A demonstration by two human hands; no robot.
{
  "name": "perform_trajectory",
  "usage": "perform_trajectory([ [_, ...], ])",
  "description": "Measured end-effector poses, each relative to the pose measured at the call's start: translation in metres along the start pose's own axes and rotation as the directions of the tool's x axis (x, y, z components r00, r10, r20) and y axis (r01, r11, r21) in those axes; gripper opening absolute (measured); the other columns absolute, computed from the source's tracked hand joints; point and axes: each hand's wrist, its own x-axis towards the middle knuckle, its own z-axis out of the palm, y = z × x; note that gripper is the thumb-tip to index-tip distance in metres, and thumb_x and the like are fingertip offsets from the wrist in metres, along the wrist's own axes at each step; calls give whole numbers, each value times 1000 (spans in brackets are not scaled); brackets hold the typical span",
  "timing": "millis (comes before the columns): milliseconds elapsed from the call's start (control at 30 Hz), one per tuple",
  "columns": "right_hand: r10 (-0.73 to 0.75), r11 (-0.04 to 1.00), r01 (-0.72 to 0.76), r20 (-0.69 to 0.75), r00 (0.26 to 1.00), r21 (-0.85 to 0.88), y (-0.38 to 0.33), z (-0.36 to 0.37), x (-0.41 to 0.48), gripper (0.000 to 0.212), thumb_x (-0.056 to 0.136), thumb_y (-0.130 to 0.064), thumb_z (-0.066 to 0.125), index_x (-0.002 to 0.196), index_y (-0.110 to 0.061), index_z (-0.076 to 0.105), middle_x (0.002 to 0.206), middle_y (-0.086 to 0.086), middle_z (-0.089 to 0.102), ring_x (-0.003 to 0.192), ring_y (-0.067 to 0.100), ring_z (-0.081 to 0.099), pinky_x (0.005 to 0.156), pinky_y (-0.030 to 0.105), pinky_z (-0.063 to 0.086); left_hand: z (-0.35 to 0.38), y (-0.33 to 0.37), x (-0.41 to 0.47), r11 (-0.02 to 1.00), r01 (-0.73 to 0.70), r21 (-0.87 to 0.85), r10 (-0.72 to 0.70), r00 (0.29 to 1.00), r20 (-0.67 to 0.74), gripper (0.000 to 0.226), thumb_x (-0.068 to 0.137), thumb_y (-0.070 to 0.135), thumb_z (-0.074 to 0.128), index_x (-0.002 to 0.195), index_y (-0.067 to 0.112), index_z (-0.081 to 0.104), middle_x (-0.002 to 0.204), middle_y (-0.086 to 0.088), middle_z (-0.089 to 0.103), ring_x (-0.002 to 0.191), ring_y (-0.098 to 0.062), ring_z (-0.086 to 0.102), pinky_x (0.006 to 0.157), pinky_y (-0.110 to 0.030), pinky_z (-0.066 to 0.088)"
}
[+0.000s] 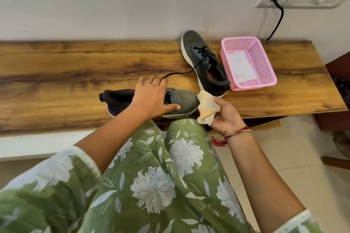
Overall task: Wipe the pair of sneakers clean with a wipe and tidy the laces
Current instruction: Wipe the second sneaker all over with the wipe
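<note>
Two dark grey sneakers with white soles lie on a wooden bench (75,66). The near sneaker (183,100) lies across the front edge, toe to the right. My left hand (153,96) rests over its lace area and grips it. My right hand (225,117) holds a crumpled cream wipe (206,108) just off that sneaker's toe. The far sneaker (200,53) points away from me, with one black lace (180,73) trailing loose across the bench toward my left hand.
A pink mesh basket (265,66) with a white wipe inside stands right of the far sneaker. A wall socket with a black cable (276,22) is above it. My green floral-clad knees (181,147) are under the bench's front edge.
</note>
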Motion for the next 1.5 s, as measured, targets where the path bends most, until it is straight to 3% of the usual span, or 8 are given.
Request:
perform_trajectory([
  [167,-377,862,359,21,926,-358,6,9,17,12,90,-4,55,99,-6,63,86,9,67,75,20,67,65,33,56,9,13,22,996,44,78,-51,996,80,82,77,78,44,123,10,47,110,-9,61,96,-28,61,64,-32,42],
  [300,-823,35,580,306,478,-814,2,21,30,19,85,-4,59,100,-4,70,101,10,66,92,21,58,80,17,38,7,9,24,976,-64,207,57,998,37,74,84,73,36,112,6,49,89,-7,65,76,-24,63,47,-28,33],
  [533,-510,-630,444,770,383,-637,40,19,55,32,76,4,57,105,-2,67,107,15,66,102,34,59,92,40,48,16,8,26,951,-142,274,141,990,23,74,90,67,27,113,-1,47,95,-12,67,79,-26,67,54,-32,42],
  [933,-244,-521,603,782,573,-604,44,-1,36,28,81,-1,57,105,-7,70,112,13,66,111,28,56,99,29,37,1,11,19,908,-268,321,253,963,90,65,98,55,22,118,0,50,111,-12,60,96,-26,63,63,-35,46],
  [1067,-298,202,602,537,789,-773,37,7,17,16,91,-7,55,90,-14,70,82,-5,65,78,7,57,73,19,43,7,9,15,935,-208,288,209,978,28,63,97,57,26,115,1,50,108,-12,62,93,-26,63,64,-34,46],
  [1167,-634,583,585,135,762,-564,19,19,23,21,91,-7,54,77,-17,66,74,-4,60,72,10,53,68,24,44,16,7,13,946,-170,275,181,983,-15,70,93,64,25,115,2,49,109,-14,62,97,-26,60,65,-32,42],
  [1333,-772,167,640,304,558,-750,9,49,39,22,90,-7,55,107,-2,67,95,0,65,87,10,56,81,17,39,23,2,7,953,-166,253,182,982,-43,93,79,82,28,124,2,45,118,-18,58,104,-29,58,76,-33,47],
  [1500,-331,-486,589,760,560,-646,33,36,55,32,82,3,52,111,-2,66,117,14,63,113,31,53,99,30,34,24,-3,9,961,-176,211,191,980,-50,84,77,80,37,118,7,45,109,-11,62,93,-26,62,69,-34,48],
])
